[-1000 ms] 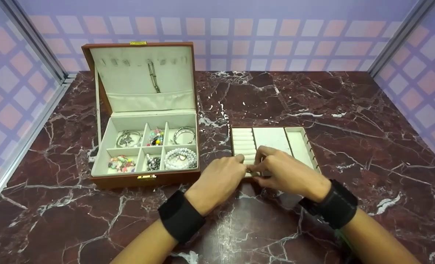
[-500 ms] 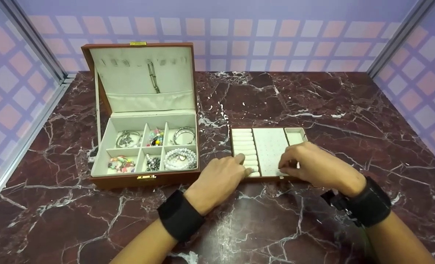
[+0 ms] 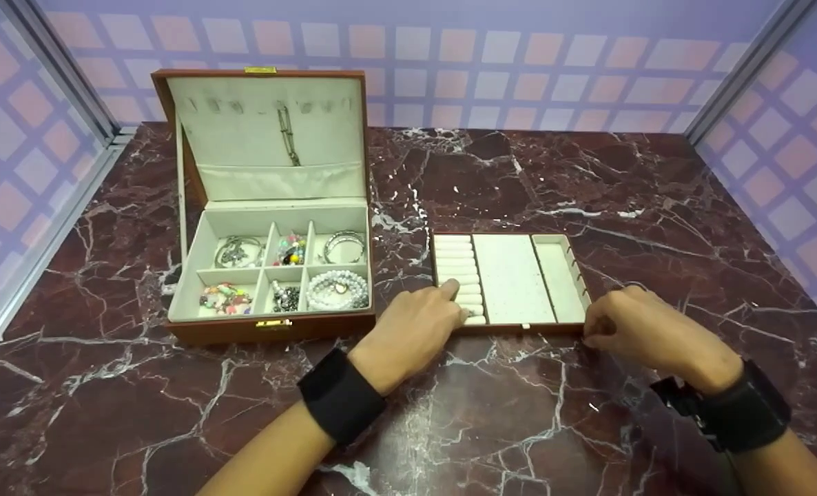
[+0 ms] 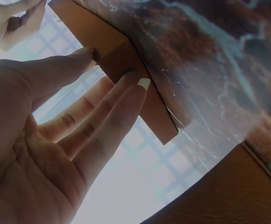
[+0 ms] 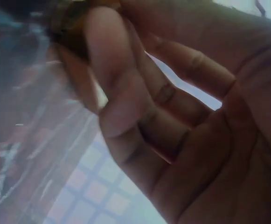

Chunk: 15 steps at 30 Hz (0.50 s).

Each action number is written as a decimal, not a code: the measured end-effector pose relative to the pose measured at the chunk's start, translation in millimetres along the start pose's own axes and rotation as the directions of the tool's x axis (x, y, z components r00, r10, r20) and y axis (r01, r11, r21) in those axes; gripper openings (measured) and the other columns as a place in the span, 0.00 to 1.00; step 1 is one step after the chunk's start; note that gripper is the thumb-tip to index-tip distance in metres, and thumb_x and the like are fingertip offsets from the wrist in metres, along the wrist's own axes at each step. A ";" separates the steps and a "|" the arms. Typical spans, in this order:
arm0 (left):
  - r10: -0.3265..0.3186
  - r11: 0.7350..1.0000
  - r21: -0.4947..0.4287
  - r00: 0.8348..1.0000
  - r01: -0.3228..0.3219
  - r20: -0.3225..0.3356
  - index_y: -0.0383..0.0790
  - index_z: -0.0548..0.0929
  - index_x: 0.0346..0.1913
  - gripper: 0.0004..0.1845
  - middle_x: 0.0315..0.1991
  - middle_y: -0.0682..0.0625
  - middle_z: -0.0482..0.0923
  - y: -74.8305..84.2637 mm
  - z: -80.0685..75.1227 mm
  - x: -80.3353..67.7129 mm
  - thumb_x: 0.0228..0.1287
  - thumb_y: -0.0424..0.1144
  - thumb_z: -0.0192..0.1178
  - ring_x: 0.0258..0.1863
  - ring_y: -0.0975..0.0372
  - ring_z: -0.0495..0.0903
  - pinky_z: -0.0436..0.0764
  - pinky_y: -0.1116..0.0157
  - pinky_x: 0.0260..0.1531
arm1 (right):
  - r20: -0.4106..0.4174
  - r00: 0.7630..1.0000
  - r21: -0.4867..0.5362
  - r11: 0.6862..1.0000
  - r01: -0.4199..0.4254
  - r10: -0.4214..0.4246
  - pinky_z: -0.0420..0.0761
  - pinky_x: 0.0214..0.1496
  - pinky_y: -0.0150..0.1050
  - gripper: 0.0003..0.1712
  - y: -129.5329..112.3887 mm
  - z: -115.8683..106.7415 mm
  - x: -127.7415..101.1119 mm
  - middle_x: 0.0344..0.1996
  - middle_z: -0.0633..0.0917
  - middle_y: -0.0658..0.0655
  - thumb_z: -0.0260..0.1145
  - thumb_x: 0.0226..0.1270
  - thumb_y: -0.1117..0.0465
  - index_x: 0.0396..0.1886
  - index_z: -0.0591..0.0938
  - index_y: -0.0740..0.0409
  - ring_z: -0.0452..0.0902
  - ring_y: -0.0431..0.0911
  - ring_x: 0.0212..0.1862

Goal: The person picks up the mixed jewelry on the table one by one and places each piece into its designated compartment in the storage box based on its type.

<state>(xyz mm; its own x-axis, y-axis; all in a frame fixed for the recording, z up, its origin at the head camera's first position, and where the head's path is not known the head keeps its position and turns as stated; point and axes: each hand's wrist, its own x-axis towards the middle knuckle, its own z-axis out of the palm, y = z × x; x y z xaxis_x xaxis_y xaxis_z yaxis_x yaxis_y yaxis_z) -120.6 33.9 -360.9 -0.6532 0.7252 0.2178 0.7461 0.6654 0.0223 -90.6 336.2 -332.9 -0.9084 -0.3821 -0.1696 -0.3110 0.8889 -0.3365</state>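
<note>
Head view: two hands at one removable tray on the worktop point(image 3: 587, 172)
Left grip: left hand point(image 3: 415, 331) released, fingers straight, fingertips resting on the ring rolls at the tray's near left corner; the left wrist view shows straight fingers point(image 4: 112, 116) against that corner
Right grip: right hand point(image 3: 639, 331) with fingers curled at the tray's near right corner; it appears to pinch the edge, though the contact is blurred in the right wrist view
Tray position: insert tray point(image 3: 508, 279) flat on the worktop, just right of the jewellery box point(image 3: 271, 207), apart from it
Box state: lid upright, one chain point(image 3: 288, 134) hanging inside the lid
Risk, judged: a lift from the right corner alone could tilt the tray, since the left hand only presses; a sideways push could knock it against the box
Count: one box, six compartments, each holding jewellery; one tray with three sections, namely ring rolls, a dotted pad and a plain slot; no jewellery seen in the tray; two black wrist straps
</note>
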 end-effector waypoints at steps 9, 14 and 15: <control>-0.026 0.996 -0.086 0.999 0.029 0.027 0.41 0.83 0.26 0.17 0.31 0.51 0.75 -2.4 -0.5 1.7 0.72 0.42 0.51 0.22 0.61 0.75 0.83 0.67 0.23 | -0.066 0.994 -0.034 0.996 -0.084 0.082 0.75 0.19 0.29 0.09 1.4 19.1 -2.0 0.17 0.82 0.43 0.70 0.54 0.64 0.18 0.84 0.45 0.72 0.36 0.17; -0.025 0.997 -0.073 0.999 0.027 0.021 0.43 0.87 0.29 0.15 0.30 0.50 0.78 -3.3 -2.5 3.5 0.70 0.41 0.52 0.23 0.60 0.78 0.83 0.69 0.24 | -0.105 0.992 -0.084 0.994 -0.073 0.064 0.72 0.17 0.29 0.14 -1.2 20.9 0.6 0.11 0.77 0.41 0.69 0.51 0.65 0.12 0.80 0.45 0.69 0.35 0.14; -0.025 0.997 -0.073 0.999 0.027 0.021 0.44 0.87 0.29 0.15 0.30 0.50 0.79 -3.6 -3.0 3.2 0.70 0.40 0.53 0.23 0.61 0.78 0.82 0.69 0.23 | -0.104 0.993 -0.087 0.994 -0.070 0.061 0.72 0.16 0.29 0.15 -2.0 21.2 0.9 0.11 0.77 0.42 0.68 0.50 0.66 0.11 0.79 0.46 0.69 0.35 0.13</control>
<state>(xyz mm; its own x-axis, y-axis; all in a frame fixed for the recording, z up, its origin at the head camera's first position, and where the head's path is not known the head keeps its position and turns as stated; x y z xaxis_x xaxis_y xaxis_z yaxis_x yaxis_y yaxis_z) -125.0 33.3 -357.4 -0.6743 0.7119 0.1961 0.7360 0.6696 0.0997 -84.9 328.7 -352.0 -0.9498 -0.2989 -0.0928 -0.2697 0.9320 -0.2421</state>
